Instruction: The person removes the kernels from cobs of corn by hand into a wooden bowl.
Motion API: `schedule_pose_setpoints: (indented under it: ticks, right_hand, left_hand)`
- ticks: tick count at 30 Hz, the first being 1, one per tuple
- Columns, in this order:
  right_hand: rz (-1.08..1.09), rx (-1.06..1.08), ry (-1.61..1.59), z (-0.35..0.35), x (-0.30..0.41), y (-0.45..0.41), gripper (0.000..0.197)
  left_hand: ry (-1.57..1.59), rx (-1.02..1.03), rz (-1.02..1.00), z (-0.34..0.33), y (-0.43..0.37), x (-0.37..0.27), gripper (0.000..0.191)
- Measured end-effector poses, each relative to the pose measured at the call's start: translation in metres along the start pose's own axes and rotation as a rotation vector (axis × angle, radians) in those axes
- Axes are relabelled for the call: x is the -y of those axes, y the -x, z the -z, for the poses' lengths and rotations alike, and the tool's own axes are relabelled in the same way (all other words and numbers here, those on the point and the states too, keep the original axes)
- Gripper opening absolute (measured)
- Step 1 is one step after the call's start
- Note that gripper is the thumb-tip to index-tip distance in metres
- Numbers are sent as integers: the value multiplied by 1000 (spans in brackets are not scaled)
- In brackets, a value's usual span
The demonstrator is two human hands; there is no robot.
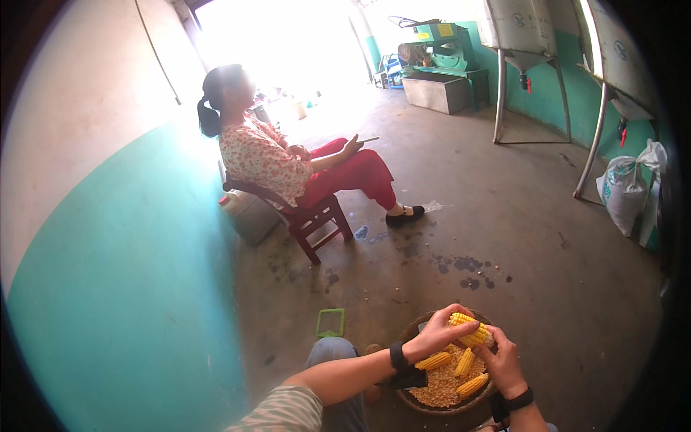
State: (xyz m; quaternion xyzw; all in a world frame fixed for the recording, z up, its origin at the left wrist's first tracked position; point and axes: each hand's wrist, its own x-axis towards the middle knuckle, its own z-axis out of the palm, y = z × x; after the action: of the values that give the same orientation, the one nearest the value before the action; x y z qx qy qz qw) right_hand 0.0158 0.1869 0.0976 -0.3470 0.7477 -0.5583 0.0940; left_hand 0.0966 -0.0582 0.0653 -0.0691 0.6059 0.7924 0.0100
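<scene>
Between both hands is a yellow ear of corn [471,330], held above a round basket [452,411]. My left hand [435,332] grips its upper end, with the thumb laid across the kernels. The fingers of my right hand [503,360] close around its paler lower end. Loose corn kernels [440,384] fill the basket below. On them rest several ears, among them one at the left [433,360], one in the middle [464,362] and one at the lower right [472,385]. My forearms and hands hide part of the basket.
A green rectangular frame [330,323] lies on the concrete floor [529,237] beyond my knee. Ahead, a person [264,146] sits on a wooden chair [318,221] holding a flat object. Green machinery [440,46], a hopper on legs [518,32] and a tied white sack [623,189] stand farther off.
</scene>
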Motion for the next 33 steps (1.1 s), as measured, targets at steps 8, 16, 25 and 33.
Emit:
schedule_pose_setpoints:
  ticks: [8, 16, 25, 33]
  right_hand:
    - [66, 2, 65, 4, -6, 2, 60]
    - [66, 30, 91, 8, -6, 5, 55]
    - [43, 99, 18, 10, 4, 4, 53]
    - [50, 56, 66, 5, 1, 3, 52]
  left_hand:
    - [-94, 17, -83, 7, -11, -11, 59]
    - [-137, 0, -93, 6, -9, -15, 58]
    - [-121, 3, -87, 6, -9, -15, 56]
    - [-145, 8, -117, 5, -11, -15, 60]
